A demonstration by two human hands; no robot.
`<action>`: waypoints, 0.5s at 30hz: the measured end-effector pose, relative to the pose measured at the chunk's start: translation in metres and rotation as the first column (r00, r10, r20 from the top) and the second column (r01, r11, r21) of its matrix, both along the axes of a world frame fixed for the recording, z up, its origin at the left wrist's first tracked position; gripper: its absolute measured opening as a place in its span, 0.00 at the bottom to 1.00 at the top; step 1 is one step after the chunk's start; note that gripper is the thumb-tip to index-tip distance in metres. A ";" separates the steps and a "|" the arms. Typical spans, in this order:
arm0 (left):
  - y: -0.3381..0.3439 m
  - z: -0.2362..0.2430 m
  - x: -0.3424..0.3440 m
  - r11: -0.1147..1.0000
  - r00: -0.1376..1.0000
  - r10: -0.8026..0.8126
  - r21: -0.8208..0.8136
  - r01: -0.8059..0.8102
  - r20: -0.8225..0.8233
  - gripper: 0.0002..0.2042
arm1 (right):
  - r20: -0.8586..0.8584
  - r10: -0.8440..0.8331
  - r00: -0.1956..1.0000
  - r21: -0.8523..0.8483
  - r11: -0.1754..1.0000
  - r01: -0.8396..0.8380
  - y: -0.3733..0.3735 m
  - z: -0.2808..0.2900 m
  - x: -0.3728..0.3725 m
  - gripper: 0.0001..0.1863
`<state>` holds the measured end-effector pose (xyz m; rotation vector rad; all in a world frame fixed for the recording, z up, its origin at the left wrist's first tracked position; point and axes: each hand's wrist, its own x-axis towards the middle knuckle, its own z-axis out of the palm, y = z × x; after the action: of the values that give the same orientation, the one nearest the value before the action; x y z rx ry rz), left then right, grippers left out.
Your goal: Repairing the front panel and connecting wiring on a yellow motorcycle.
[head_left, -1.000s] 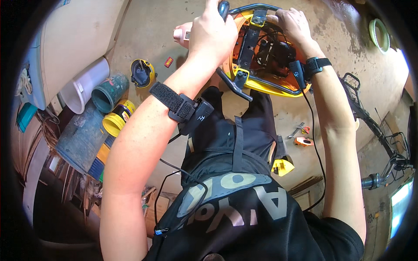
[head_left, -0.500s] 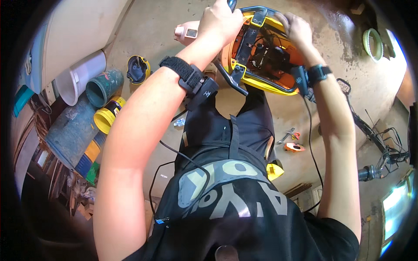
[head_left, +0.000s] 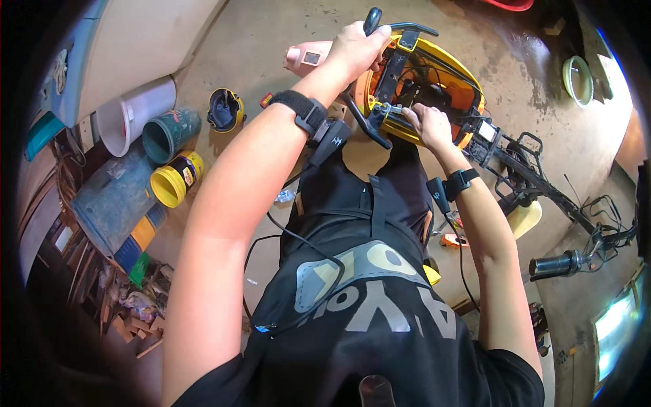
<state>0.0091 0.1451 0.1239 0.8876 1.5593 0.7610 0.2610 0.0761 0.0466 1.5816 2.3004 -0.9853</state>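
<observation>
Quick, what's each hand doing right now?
Left hand: closed, holding a black handle.
Right hand: fingers bent at the yellow shell; can't tell if it's gripping.

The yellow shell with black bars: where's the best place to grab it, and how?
Probably by the bent black bar at its left end, from the near side, fingers wrapped around. The bar is slim and rounded, juts out past the yellow shell, and its lower end looks clear of the left hand and right hand.
</observation>
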 end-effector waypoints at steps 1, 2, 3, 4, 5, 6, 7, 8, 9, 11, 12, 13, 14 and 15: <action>-0.001 0.001 -0.001 0.999 0.997 -0.033 0.006 0.033 -0.065 0.23 | 0.006 0.009 1.000 0.002 1.000 -0.009 0.002 0.000 -0.002 0.24; 0.000 0.002 -0.002 0.998 0.989 -0.065 0.010 0.067 -0.130 0.23 | 0.004 0.018 1.000 0.013 1.000 -0.018 0.004 0.001 -0.003 0.23; 0.001 0.002 -0.003 0.995 0.976 -0.096 0.013 0.101 -0.195 0.23 | 0.006 0.045 0.999 0.030 0.998 -0.046 0.006 0.001 -0.005 0.23; 0.002 0.001 -0.002 0.994 0.970 -0.089 0.049 0.102 -0.226 0.23 | 0.000 0.072 0.997 0.056 0.996 -0.072 0.007 0.001 -0.005 0.23; 0.002 0.000 -0.002 0.991 0.963 -0.082 0.083 0.106 -0.256 0.23 | -0.011 0.101 0.995 0.081 0.992 -0.100 0.009 0.001 -0.006 0.24; 0.002 -0.002 -0.001 0.992 0.955 -0.084 0.067 0.108 -0.285 0.23 | -0.011 0.125 0.992 0.109 0.986 -0.123 0.010 0.001 -0.007 0.23; 0.001 -0.004 0.000 0.985 0.947 -0.065 0.129 0.110 -0.313 0.23 | 0.006 0.136 0.991 0.114 0.984 -0.136 0.010 0.001 -0.007 0.23; 0.001 -0.005 0.000 0.984 0.938 -0.054 0.142 0.108 -0.342 0.23 | 0.016 0.153 0.988 0.118 0.981 -0.154 0.012 0.001 -0.009 0.23; 0.000 -0.006 0.000 0.982 0.928 -0.041 0.155 0.106 -0.371 0.23 | 0.035 0.168 0.985 0.125 0.977 -0.171 0.012 0.001 -0.010 0.23; -0.003 -0.006 0.002 0.983 0.906 -0.028 0.152 0.101 -0.423 0.23 | 0.048 0.192 0.980 0.106 0.975 -0.196 0.012 0.001 -0.013 0.22; -0.003 -0.005 0.002 0.983 0.893 -0.023 0.152 0.101 -0.449 0.23 | 0.050 0.191 0.980 0.098 0.976 -0.195 0.012 0.002 -0.015 0.22; -0.003 -0.004 0.001 0.984 0.894 -0.017 0.153 0.095 -0.447 0.23 | 0.046 0.189 0.981 0.090 0.977 -0.193 0.013 0.002 -0.016 0.22; -0.003 -0.003 0.002 0.984 0.897 -0.012 0.153 0.088 -0.441 0.23 | 0.031 0.185 0.982 0.095 0.978 -0.187 0.014 0.002 -0.017 0.21; -0.003 -0.002 0.003 0.985 0.901 -0.007 0.151 0.080 -0.433 0.22 | 0.027 0.205 0.978 0.112 0.972 -0.207 0.015 0.002 -0.017 0.21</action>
<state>0.0118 0.1418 0.1215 1.2763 1.8734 0.6988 0.2440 0.0914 0.0489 1.3468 2.4892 -0.8033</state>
